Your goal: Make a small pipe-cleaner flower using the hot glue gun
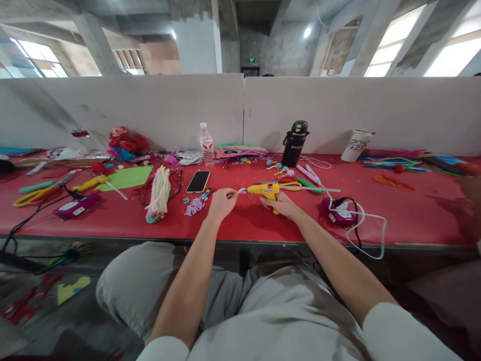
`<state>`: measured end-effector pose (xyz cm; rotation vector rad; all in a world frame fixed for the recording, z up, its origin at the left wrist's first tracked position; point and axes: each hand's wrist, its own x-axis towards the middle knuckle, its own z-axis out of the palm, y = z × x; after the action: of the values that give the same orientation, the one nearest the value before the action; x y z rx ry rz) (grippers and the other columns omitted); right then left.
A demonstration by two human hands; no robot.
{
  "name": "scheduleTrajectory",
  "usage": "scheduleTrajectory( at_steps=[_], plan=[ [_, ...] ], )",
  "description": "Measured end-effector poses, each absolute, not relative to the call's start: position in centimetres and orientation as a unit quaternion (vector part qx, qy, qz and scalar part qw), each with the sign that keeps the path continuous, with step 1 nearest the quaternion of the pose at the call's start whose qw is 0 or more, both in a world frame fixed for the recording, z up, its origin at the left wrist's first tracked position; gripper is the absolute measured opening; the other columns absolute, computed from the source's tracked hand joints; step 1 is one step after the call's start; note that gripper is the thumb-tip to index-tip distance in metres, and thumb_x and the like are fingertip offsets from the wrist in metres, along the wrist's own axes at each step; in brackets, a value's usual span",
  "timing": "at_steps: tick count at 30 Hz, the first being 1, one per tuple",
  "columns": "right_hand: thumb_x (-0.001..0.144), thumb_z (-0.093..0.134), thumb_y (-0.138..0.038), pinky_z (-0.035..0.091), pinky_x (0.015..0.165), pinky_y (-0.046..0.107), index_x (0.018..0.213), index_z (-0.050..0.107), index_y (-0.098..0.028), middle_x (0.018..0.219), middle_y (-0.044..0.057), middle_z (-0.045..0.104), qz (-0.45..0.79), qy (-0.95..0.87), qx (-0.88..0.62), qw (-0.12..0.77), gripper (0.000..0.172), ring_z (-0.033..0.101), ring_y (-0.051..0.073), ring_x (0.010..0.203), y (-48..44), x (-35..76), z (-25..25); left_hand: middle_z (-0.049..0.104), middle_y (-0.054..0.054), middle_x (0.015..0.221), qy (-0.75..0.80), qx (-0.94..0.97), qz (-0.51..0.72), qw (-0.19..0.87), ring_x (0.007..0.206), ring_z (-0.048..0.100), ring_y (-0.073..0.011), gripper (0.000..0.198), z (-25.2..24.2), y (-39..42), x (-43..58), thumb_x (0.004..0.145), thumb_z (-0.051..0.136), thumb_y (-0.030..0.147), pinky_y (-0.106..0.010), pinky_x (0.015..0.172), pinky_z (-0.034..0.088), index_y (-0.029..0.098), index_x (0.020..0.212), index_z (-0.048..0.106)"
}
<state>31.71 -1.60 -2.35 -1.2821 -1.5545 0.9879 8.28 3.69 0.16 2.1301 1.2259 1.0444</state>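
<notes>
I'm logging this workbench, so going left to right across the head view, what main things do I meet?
Leftmost purple plastic box, pastel bundle of thin strips, black-screened rectangular smartphone, left hand, yellow plastic glue gun, black cylindrical bottle, white printed cup.

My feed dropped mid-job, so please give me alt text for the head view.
The right hand holds a yellow glue gun, its tip close to a small pale piece in the left hand. On the red table, a phone and purple bits lie to the left; a black bottle stands beyond.
</notes>
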Motion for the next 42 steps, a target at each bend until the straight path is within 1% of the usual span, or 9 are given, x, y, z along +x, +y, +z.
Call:
scheduleTrajectory(
  at_steps=[8,16,19,23,27,34,42],
  plan=[
    [0.078,0.064,-0.058,0.036,0.046,0.021,0.072,0.055,-0.017,0.059,-0.002,0.054,0.393,-0.625,-0.534,0.412,0.042,0.048,0.009,0.05,-1.62,31.81,-2.4,0.073,-0.007,0.077,0.449,0.772,0.378,0.244,0.074,0.067,-0.0185,0.019,0.26,3.59,8.32,0.083,0.059,0.028,-0.024,0.065,0.045,0.016,0.083,0.074],
    [0.078,0.062,-0.059,0.035,0.045,0.022,0.073,0.056,-0.018,0.058,-0.002,0.052,0.388,-0.624,-0.545,0.404,0.043,0.045,0.009,0.048,-1.26,32.01,-2.95,0.072,-0.006,0.073,0.445,0.775,0.382,0.236,0.07,0.065,-0.0178,0.022,0.01,3.66,8.29,0.084,0.058,0.03,-0.024,0.061,0.042,0.016,0.081,0.074],
    [0.079,0.062,-0.059,0.033,0.044,0.021,0.078,0.058,-0.018,0.057,-0.003,0.05,0.392,-0.626,-0.537,0.407,0.041,0.042,0.008,0.048,-1.27,32.03,-2.98,0.071,-0.006,0.071,0.443,0.776,0.382,0.236,0.07,0.065,-0.0178,0.023,-0.06,3.64,8.29,0.084,0.057,0.03,-0.024,0.061,0.041,0.015,0.08,0.073],
    [0.08,0.062,-0.058,0.031,0.043,0.02,0.093,0.062,-0.019,0.059,-0.005,0.049,0.388,-0.632,-0.533,0.406,0.041,0.039,0.008,0.047,-1.36,32.03,-2.92,0.072,-0.006,0.072,0.441,0.774,0.385,0.24,0.072,0.066,-0.0181,0.022,-0.04,3.66,8.31,0.084,0.057,0.03,-0.024,0.062,0.042,0.015,0.081,0.074],
    [0.081,0.061,-0.057,0.032,0.043,0.02,0.097,0.063,-0.019,0.06,-0.004,0.048,0.386,-0.634,-0.536,0.401,0.041,0.039,0.008,0.049,-1.35,32.1,-2.96,0.072,-0.006,0.073,0.44,0.776,0.385,0.237,0.071,0.066,-0.0182,0.022,-0.05,3.7,8.31,0.084,0.058,0.029,-0.024,0.062,0.042,0.015,0.081,0.074],
    [0.08,0.062,-0.059,0.032,0.043,0.019,0.091,0.062,-0.018,0.061,-0.003,0.05,0.385,-0.622,-0.553,0.398,0.042,0.041,0.008,0.048,-1.42,32.14,-2.9,0.073,-0.007,0.076,0.446,0.771,0.386,0.24,0.073,0.067,-0.0188,0.02,0.02,3.72,8.28,0.083,0.057,0.028,-0.025,0.064,0.045,0.016,0.082,0.074],
    [0.08,0.062,-0.058,0.032,0.043,0.02,0.093,0.062,-0.018,0.061,-0.003,0.049,0.388,-0.625,-0.547,0.4,0.043,0.04,0.008,0.049,-1.46,32.08,-2.75,0.074,-0.007,0.079,0.452,0.766,0.39,0.24,0.076,0.069,-0.0197,0.02,-0.03,3.82,8.31,0.084,0.057,0.027,-0.026,0.069,0.049,0.016,0.081,0.074]
  ],
)
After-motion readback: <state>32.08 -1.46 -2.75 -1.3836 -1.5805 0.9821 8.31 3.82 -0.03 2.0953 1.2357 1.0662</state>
